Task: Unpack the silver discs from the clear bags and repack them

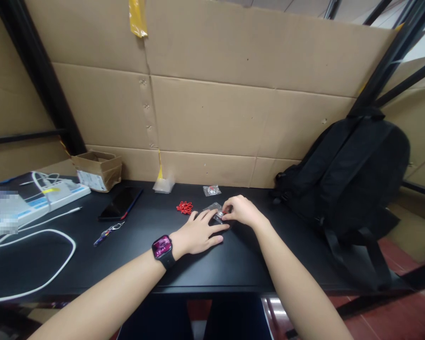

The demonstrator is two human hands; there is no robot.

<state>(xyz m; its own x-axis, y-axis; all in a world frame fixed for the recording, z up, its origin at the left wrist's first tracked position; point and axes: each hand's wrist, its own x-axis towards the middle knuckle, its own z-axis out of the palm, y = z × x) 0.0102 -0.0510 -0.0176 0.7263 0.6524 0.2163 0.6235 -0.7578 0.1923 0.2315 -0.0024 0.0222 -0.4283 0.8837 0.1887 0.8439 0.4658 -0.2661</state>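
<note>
A small clear plastic bag point(213, 206) lies flat on the black table point(127, 262), with something shiny at its near end. My left hand point(200, 233) rests palm down with fingers spread, its fingertips at the bag's near left edge. My right hand point(242, 211) is closed in a pinch at the bag's right side; the exact grip is partly hidden by the fingers. Just left of the bag is a bundle of red cord loops point(184, 207). Behind it lies another clear bag point(211, 190) with a small round item inside. A smartwatch point(162, 247) is on my left wrist.
At the left are a phone point(121, 204), a keychain point(108, 233), an open cardboard box point(99, 169), a white power strip point(69, 194) and a looping white cable point(72, 245). A stack of small clear bags point(163, 184) stands behind. A black backpack point(357, 174) fills the right side.
</note>
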